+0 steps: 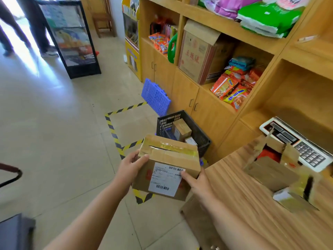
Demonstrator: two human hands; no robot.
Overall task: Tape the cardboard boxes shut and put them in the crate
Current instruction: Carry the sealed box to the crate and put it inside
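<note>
I hold a taped cardboard box (167,166) with a white shipping label in the air above the floor. My left hand (131,167) grips its left side, thumb on the top edge. My right hand (195,181) grips its lower right corner, thumb across the label. Just beyond the box stands a black plastic crate (198,130) on the floor, with two or three smaller cardboard boxes (181,129) inside. An open cardboard box (275,170) with raised flaps sits on the wooden counter (243,204) to my right.
An electronic scale (295,143) stands behind the open box. Wooden shelves and cabinets (198,98) with snack packets line the right side. A blue plastic panel (155,96) leans on the cabinet. Yellow-black tape (115,134) marks the floor. A glass display case (72,38) and a person's legs (38,27) are far left.
</note>
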